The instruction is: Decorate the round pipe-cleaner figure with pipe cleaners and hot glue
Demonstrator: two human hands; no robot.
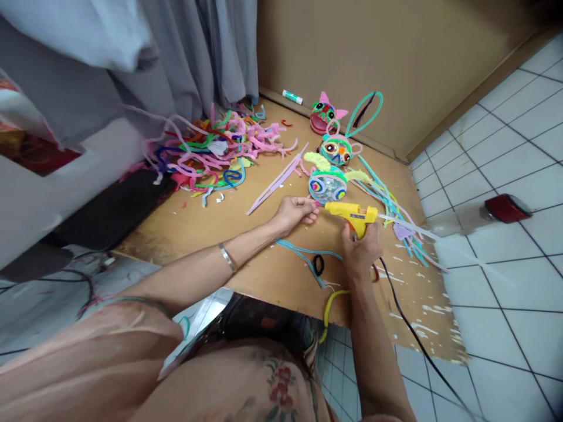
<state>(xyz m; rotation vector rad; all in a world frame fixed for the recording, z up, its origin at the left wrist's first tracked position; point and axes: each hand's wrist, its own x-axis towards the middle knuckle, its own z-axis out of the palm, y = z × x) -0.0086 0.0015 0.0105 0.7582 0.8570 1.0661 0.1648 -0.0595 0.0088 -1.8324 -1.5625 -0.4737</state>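
My right hand (362,249) is wrapped round the handle of a yellow hot glue gun (354,215), whose nozzle points left. A clear glue stick (407,224) sticks out of its back. Close to the nozzle, my left hand (295,214) pinches a small pink piece (316,204), too small to make out fully. Just beyond the hands sits a round clear craft head (328,186) with pipe-cleaner trim and ringed eyes. Behind it stand a second head (336,151) with looped ears and a pink-eared cat-like head (324,114).
A tangled heap of pipe cleaners (211,146) covers the table's left. More strands (409,231) lie at the right edge. A glue stick tube (292,97) rests by the wall. Blue strands (303,255) and a black ring (318,265) lie in front. The gun's black cord (402,313) drops off the table.
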